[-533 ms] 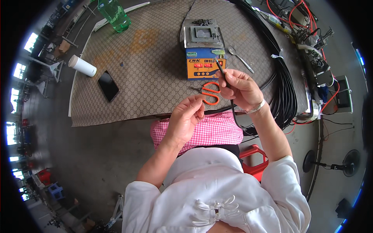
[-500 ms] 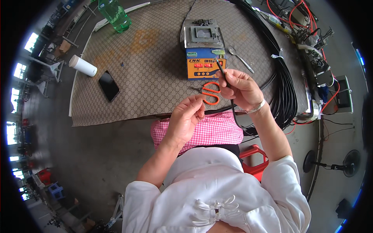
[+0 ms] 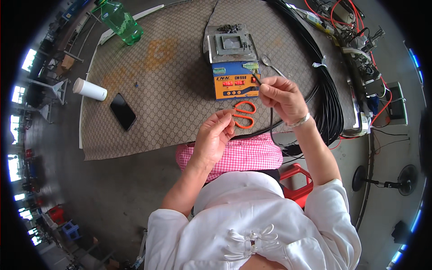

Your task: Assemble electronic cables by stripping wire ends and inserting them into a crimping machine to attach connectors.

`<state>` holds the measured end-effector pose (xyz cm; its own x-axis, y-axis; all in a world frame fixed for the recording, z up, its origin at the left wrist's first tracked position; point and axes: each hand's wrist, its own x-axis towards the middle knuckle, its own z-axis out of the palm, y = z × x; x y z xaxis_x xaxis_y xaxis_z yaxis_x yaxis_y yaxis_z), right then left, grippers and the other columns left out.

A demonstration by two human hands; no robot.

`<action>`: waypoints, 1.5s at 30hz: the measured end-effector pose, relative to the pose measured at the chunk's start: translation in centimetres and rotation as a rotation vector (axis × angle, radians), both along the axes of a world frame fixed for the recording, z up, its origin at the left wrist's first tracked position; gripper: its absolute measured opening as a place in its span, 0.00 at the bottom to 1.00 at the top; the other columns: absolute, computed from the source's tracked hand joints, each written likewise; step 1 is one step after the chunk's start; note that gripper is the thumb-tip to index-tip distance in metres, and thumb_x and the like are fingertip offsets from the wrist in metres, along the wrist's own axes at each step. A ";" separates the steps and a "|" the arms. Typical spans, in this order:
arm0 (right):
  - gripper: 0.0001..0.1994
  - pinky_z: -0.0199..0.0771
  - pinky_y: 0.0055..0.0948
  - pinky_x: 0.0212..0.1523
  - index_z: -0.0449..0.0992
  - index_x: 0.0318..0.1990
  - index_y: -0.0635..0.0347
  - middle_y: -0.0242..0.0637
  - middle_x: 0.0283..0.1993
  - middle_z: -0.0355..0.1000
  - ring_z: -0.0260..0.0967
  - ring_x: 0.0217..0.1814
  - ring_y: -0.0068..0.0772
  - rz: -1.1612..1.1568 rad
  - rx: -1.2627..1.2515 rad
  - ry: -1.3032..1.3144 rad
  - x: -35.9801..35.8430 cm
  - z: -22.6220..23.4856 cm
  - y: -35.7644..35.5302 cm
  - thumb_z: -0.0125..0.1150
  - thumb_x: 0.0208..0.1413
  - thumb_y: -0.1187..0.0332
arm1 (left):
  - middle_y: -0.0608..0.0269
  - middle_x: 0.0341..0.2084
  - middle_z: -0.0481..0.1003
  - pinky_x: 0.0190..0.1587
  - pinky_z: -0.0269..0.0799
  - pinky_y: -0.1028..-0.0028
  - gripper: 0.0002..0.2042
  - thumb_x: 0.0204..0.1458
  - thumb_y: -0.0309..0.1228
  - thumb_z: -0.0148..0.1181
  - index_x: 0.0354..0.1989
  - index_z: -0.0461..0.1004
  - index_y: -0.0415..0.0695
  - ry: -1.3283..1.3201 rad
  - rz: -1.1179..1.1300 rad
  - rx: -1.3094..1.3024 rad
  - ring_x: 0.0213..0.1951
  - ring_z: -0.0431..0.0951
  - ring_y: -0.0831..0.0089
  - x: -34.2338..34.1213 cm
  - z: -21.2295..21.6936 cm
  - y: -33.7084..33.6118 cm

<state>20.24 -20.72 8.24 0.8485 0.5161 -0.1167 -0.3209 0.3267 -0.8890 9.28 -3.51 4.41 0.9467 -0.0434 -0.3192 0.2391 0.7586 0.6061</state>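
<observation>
At the near edge of the table (image 3: 135, 135), just in front of the orange-and-blue box (image 3: 236, 81), we have both hands up over the mat. Our right hand (image 3: 281, 96) is pinched shut on a thin black wire (image 3: 271, 121), its tip held up right by the box's front face, the rest dropping down past the wrist toward our lap. Compared with half a second back, that hand has lifted and drifted a touch toward the far side, bringing the wire end nearer the box. Our left hand (image 3: 216, 137) has eased off: fingers loosely curled, closed on nothing we can make out, now sitting just beside the orange scissors (image 3: 244, 114), which lie flat near the table's near edge. So we judge the work has passed from handling the wire with two hands to presenting its end with one. Off at the right edge, the big coil of black cable (image 3: 330, 103) lies untouched; phone (image 3: 123, 111), white cup (image 3: 90, 89) and green bottle (image 3: 119, 20) sit toward the left side.
</observation>
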 end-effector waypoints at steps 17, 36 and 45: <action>0.02 0.68 0.33 0.32 0.73 0.25 0.57 0.32 0.28 0.66 0.67 0.33 0.36 -0.208 -1.195 -1.516 13.1 -1.2 4.5 0.54 0.43 0.72 | 0.73 0.21 0.67 0.31 0.62 0.83 0.05 0.52 0.30 0.52 0.35 0.71 0.44 0.360 0.084 0.026 0.24 0.64 0.85 0.2 -8.3 3.2; 0.04 0.71 0.31 0.35 0.72 0.26 0.58 0.33 0.29 0.64 0.67 0.36 0.36 -0.066 -1.379 -1.621 14.9 -2.6 6.2 0.50 0.41 0.75 | 0.72 0.21 0.67 0.31 0.62 0.83 0.06 0.52 0.29 0.52 0.36 0.70 0.43 0.354 0.089 -0.006 0.24 0.64 0.85 0.0 -9.4 3.1; 0.05 0.71 0.31 0.34 0.73 0.28 0.57 0.32 0.29 0.65 0.68 0.35 0.36 -0.089 -1.380 -1.569 14.7 -2.2 6.0 0.51 0.43 0.74 | 0.71 0.21 0.67 0.30 0.62 0.85 0.05 0.51 0.31 0.55 0.33 0.70 0.43 0.364 0.108 -0.030 0.23 0.63 0.86 0.0 -9.1 3.1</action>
<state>34.92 -14.68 6.00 0.6037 0.7034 0.3753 0.7457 -0.6647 0.0462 9.28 -0.45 -4.67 0.7710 0.0358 -0.6358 0.3524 0.8076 0.4729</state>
